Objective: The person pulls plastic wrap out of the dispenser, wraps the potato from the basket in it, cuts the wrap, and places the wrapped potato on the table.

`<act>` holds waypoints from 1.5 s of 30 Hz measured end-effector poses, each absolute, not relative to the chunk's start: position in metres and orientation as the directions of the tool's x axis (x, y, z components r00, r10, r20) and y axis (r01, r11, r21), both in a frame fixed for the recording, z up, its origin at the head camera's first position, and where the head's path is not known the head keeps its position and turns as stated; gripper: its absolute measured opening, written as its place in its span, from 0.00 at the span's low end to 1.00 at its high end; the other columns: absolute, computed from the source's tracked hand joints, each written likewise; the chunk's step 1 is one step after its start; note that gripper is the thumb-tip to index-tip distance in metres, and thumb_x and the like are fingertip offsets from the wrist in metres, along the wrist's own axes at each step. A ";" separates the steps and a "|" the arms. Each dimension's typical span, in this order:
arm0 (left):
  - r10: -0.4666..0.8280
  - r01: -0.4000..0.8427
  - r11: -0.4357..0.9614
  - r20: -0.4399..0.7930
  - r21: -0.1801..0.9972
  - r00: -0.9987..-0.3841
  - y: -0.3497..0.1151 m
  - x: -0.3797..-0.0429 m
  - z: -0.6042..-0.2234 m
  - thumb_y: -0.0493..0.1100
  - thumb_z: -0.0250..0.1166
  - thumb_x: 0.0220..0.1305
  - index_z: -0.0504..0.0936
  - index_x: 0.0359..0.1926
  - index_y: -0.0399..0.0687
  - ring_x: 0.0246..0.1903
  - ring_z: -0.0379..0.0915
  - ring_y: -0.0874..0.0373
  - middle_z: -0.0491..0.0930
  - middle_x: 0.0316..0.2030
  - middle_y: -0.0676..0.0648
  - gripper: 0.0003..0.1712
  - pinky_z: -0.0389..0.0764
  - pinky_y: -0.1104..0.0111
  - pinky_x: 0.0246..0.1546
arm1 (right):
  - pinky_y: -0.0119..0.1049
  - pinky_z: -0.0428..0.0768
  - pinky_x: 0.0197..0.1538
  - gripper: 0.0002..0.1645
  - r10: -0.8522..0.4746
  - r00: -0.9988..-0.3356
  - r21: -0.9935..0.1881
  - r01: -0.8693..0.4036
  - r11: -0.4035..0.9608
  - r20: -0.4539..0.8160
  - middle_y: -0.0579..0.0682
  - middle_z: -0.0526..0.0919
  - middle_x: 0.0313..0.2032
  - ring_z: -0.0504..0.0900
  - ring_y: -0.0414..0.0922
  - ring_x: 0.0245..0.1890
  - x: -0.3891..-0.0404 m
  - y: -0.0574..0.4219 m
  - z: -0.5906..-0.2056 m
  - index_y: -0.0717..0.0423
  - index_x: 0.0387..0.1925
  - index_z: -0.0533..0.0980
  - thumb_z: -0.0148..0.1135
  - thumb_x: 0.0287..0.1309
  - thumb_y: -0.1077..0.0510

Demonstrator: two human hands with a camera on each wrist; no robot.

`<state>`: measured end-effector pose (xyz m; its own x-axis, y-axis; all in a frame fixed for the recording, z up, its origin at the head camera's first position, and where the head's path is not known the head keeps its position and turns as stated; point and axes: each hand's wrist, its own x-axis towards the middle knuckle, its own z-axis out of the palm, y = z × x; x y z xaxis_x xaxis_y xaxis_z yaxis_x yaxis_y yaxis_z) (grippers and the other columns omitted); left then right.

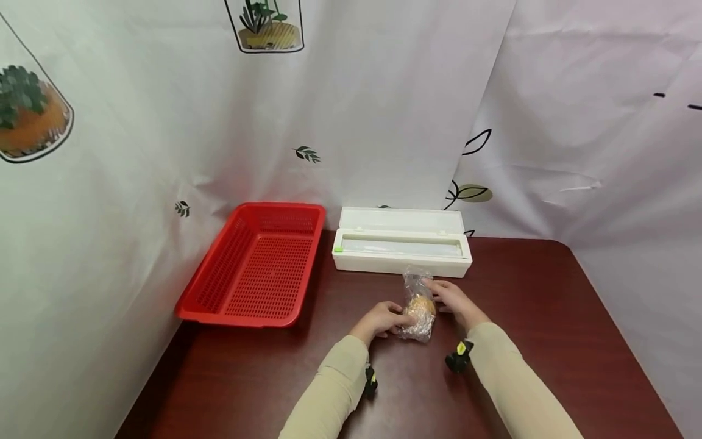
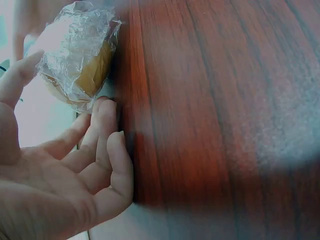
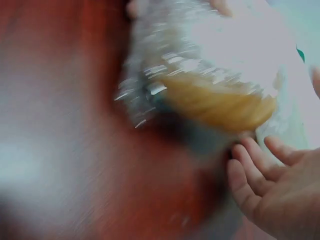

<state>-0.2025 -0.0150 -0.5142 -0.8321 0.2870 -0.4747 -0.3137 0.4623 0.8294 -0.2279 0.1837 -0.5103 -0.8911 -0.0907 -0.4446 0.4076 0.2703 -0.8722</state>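
Observation:
A golden-brown, bun-like thing wrapped in crinkled clear plastic film (image 1: pixel 421 308) lies on the dark red-brown table between the two hands. My left hand (image 1: pixel 382 318) pinches its near left side, thumb on the film and fingertips at the lower edge. In the left wrist view the wrapped bun (image 2: pixel 80 60) stands just past the left hand's fingertips. My right hand (image 1: pixel 454 300) is at its far right side, fingers loosely extended by the film. Motion blurs the bun (image 3: pixel 215 102) in the right wrist view, and contact with the right fingers cannot be made out.
A long white cling film dispenser (image 1: pixel 403 263) stands behind the bun, its lid raised and a small green piece at its left. At the back left sits a red perforated plastic basket (image 1: pixel 298 299). A patterned white curtain (image 1: pixel 384 122) hangs behind the table.

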 end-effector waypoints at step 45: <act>0.286 -0.470 0.225 -0.519 0.854 -0.806 -0.030 -0.211 -0.523 0.53 0.64 0.55 0.79 0.43 0.39 0.29 0.76 0.56 0.80 0.32 0.45 0.23 0.79 0.63 0.29 | 0.51 0.70 0.54 0.35 -0.579 -0.629 -0.219 -0.752 0.621 0.519 0.56 0.72 0.59 0.70 0.54 0.58 -0.178 0.172 -0.534 0.63 0.55 0.73 0.70 0.46 0.50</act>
<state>-0.2107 -0.0305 -0.5229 -0.8057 0.2860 -0.5187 -0.4696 0.2251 0.8537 -0.1780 0.1717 -0.5345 -0.6290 -0.5788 0.5190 -0.7524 0.6212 -0.2190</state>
